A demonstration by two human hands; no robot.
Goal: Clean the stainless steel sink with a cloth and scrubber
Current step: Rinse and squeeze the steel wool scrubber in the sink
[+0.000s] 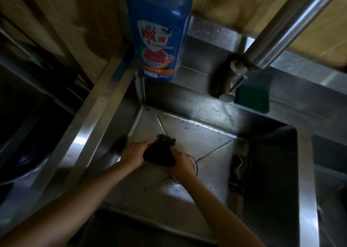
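Both hands grip one dark scrubber (159, 152) over the sink (187, 199) floor — left hand (134, 153) on its left side, right hand (181, 165) on its right, covering the drain. A striped cloth (239, 171) lies in shadow at right — detail unclear.

Faucet (244, 73) overhangs the sink (216, 167); striped cloth (239, 171) blocks right wall.

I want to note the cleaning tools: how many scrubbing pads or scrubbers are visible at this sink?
2. A dark wiry scrubber is held by both hands over the sink floor; a green pad lies on the back ledge beside the faucet. Dark areas may hide others.
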